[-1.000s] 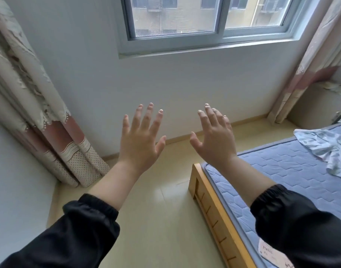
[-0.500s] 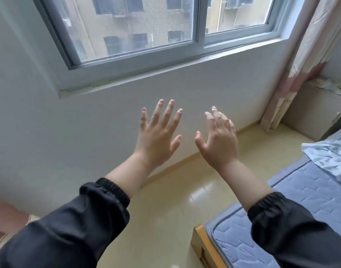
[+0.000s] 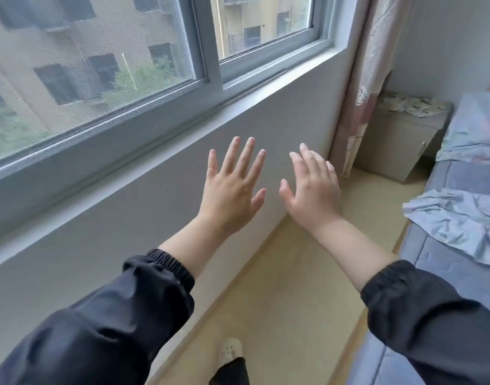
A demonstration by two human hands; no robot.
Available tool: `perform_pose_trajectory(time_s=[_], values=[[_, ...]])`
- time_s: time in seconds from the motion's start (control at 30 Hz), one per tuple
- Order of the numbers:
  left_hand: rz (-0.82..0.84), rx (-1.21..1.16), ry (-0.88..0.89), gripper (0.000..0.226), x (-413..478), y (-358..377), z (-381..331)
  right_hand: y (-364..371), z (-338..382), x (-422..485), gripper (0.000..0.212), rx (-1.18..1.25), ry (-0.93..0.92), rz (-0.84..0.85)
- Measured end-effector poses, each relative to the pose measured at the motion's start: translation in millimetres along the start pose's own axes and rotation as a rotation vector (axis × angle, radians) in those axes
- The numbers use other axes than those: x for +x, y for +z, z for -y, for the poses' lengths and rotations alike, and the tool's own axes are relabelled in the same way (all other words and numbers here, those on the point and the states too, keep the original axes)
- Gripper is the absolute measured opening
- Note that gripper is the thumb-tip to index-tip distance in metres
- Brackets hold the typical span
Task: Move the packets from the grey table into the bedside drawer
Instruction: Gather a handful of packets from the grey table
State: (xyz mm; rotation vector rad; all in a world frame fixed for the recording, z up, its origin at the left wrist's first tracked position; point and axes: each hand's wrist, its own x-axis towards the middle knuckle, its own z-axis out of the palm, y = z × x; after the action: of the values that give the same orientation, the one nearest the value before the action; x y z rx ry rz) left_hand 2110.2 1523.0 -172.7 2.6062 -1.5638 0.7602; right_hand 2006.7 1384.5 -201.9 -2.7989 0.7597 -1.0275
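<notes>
Closest to me are my two black sleeves (image 3: 113, 329), with a pale shoe (image 3: 229, 351) on the tan floor (image 3: 280, 287) between them. The floor runs ahead as a narrow open strip. The grey wall (image 3: 127, 232) bounds it on the left and the edge of the blue mattress (image 3: 421, 254) on the right, where a crumpled cloth (image 3: 455, 218) lies at the rim.

Over that strip I have my left hand (image 3: 232, 190) and right hand (image 3: 312, 190) raised in the air, fingers straight and spread, holding nothing. The thumbs point toward each other with a gap between them.

The window ledge (image 3: 182, 140) juts out of the wall above the left hand. At the far end of the strip a curtain (image 3: 363, 93) hangs in the corner. Just beside it, between curtain and bed, stands the grey bedside cabinet (image 3: 396, 145). The packets (image 3: 413, 105) lie heaped on its top, well apart from both hands. A small knob (image 3: 423, 145) shows on its front; I cannot tell whether that is a drawer or a door.
</notes>
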Motion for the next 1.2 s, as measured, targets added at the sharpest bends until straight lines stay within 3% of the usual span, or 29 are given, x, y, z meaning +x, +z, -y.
perform_pose_trajectory(time_s=[0.23, 0.37, 0.67, 0.93, 1.2], values=[[-0.006, -0.096, 0.159, 0.07, 178, 97, 40, 78, -67, 132, 0.059, -0.113, 0.193, 0.009], [-0.006, -0.189, 0.257, 0.07, 267, 130, 19, 90, -122, 181, 0.06, -0.177, 0.301, 0.006], [-0.056, -0.307, 0.416, 0.066, 434, 204, -116, 112, -306, 248, 0.059, -0.264, 0.435, 0.002], [0.007, -0.358, 0.34, 0.068, 603, 242, -261, 103, -517, 340, 0.065, -0.294, 0.441, 0.079], [-0.01, -0.359, 0.379, 0.068, 739, 265, -348, 100, -660, 402, 0.055, -0.25, 0.483, 0.071]])
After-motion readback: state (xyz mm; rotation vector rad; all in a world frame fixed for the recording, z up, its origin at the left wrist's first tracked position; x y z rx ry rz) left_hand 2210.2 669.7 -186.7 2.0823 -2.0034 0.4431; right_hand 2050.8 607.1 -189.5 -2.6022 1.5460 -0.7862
